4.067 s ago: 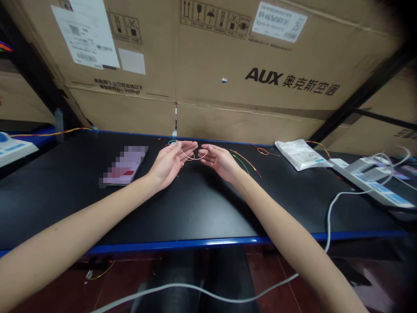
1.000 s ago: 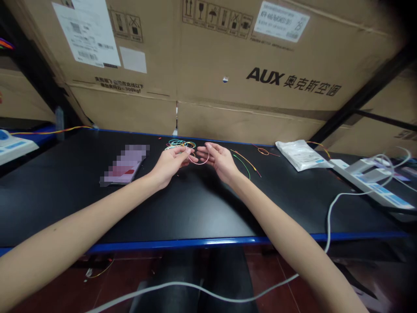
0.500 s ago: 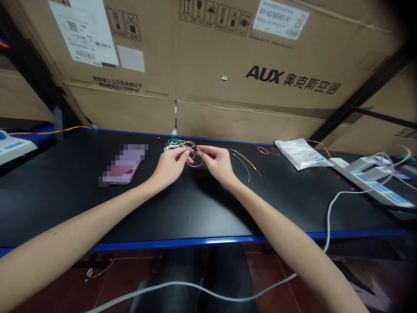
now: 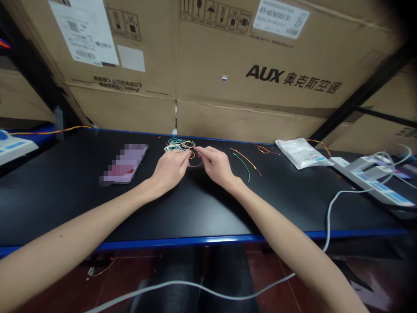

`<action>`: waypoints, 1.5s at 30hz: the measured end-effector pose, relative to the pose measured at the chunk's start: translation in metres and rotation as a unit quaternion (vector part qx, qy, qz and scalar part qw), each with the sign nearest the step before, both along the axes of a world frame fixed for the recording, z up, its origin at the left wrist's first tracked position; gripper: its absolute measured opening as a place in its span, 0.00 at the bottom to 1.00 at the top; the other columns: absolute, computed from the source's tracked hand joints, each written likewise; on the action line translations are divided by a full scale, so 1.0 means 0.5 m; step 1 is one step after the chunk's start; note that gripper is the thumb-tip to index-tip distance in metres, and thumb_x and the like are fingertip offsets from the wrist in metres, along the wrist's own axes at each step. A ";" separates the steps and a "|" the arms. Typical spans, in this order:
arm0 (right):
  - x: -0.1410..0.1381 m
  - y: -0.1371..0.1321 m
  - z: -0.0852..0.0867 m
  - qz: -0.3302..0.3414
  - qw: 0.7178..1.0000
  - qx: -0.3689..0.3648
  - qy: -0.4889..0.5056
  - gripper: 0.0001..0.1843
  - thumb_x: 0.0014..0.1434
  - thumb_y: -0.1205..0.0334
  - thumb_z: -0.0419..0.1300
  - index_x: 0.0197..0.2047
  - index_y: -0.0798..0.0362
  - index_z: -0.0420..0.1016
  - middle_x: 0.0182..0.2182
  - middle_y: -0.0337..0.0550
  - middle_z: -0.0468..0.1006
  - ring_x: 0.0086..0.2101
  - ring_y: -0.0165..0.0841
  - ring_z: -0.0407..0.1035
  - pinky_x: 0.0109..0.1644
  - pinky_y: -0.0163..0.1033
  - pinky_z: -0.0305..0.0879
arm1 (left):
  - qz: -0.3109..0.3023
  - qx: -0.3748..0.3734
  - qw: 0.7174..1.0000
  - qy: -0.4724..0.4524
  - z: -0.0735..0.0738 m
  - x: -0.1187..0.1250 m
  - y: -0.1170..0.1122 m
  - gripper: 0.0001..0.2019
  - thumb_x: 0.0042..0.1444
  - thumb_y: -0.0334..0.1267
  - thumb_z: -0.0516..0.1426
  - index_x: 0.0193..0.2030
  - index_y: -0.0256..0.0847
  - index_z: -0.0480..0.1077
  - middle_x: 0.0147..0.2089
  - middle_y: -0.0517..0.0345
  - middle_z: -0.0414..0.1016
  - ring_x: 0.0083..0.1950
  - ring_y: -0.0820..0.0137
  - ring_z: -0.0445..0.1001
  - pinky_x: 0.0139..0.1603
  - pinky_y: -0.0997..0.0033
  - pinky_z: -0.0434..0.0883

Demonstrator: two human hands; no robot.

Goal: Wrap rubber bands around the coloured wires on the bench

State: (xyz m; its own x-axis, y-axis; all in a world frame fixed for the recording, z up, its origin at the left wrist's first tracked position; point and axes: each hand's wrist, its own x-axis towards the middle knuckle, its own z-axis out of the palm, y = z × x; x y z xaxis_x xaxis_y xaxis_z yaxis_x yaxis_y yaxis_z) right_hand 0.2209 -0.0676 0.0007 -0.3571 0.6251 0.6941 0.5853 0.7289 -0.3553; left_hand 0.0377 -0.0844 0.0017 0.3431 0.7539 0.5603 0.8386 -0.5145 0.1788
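Observation:
My left hand (image 4: pixel 171 168) and my right hand (image 4: pixel 215 165) meet near the back middle of the black table (image 4: pixel 195 204). Both pinch a thin pink wire (image 4: pixel 196 165) that hangs in a small loop between their fingertips. Just behind them lies a small pile of coiled coloured wire loops (image 4: pixel 178 144). To the right of my right hand lie a green wire (image 4: pixel 246 167) and an orange-yellow wire (image 4: pixel 245 158).
A phone (image 4: pixel 125 164) lies left of my hands. A white plastic bag (image 4: pixel 301 153), a small wire loop (image 4: pixel 262 150), white power strips (image 4: pixel 374 182) and a grey cable (image 4: pixel 329 226) are on the right. Large cardboard boxes (image 4: pixel 211 74) stand behind the table.
My hands have come closer together and turned palms down. The pink wire's loop between them has grown smaller, and the coiled pile behind them has come into view.

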 end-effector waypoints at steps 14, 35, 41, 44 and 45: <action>0.005 -0.003 0.014 -0.062 0.971 0.047 -0.228 0.19 0.69 0.69 0.46 0.49 0.53 0.78 0.36 0.47 0.79 0.40 0.37 0.63 0.44 0.39 0.61 | -0.021 0.001 0.994 0.108 0.014 0.003 -0.007 0.11 0.61 0.28 0.50 0.40 0.36 0.74 0.35 0.48 0.77 0.41 0.57 0.74 0.44 0.57 0.69; -0.015 -0.030 0.019 -0.068 0.929 0.034 -0.362 0.13 0.61 0.77 0.52 0.40 0.56 0.76 0.36 0.48 0.78 0.42 0.40 0.64 0.43 0.42 0.58 | -0.034 0.022 0.985 0.171 0.005 0.000 -0.009 0.14 0.59 0.22 0.48 0.39 0.33 0.75 0.38 0.42 0.79 0.47 0.54 0.75 0.48 0.56 0.69; -0.010 -0.022 0.016 -0.078 0.948 0.022 -0.309 0.16 0.62 0.77 0.50 0.44 0.54 0.76 0.37 0.47 0.77 0.42 0.39 0.63 0.42 0.40 0.59 | -0.031 0.000 0.991 0.132 0.006 -0.005 -0.001 0.13 0.59 0.24 0.49 0.39 0.37 0.75 0.35 0.45 0.78 0.42 0.56 0.76 0.45 0.57 0.70; -0.008 -0.022 0.021 -0.069 0.947 0.017 -0.313 0.16 0.62 0.77 0.50 0.44 0.54 0.76 0.36 0.47 0.77 0.40 0.38 0.63 0.42 0.40 0.59 | -0.036 -0.007 0.990 0.139 0.007 -0.005 -0.002 0.13 0.59 0.25 0.49 0.40 0.37 0.75 0.35 0.46 0.78 0.42 0.56 0.75 0.44 0.57 0.70; -0.008 -0.022 0.021 -0.063 0.946 0.010 -0.317 0.16 0.62 0.77 0.50 0.43 0.54 0.77 0.35 0.47 0.77 0.40 0.38 0.63 0.41 0.40 0.59 | -0.040 -0.010 0.989 0.144 0.005 -0.004 -0.002 0.13 0.59 0.25 0.49 0.40 0.37 0.75 0.36 0.46 0.78 0.42 0.56 0.75 0.45 0.57 0.70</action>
State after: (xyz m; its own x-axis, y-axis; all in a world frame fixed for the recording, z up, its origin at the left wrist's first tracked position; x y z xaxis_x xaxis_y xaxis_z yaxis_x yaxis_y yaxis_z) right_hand 0.2171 -0.0785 0.0114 -0.6292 0.6789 0.3784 0.7586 0.6423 0.1092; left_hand 0.0356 -0.0852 0.0043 0.5451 0.7276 0.4164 0.8130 -0.5801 -0.0507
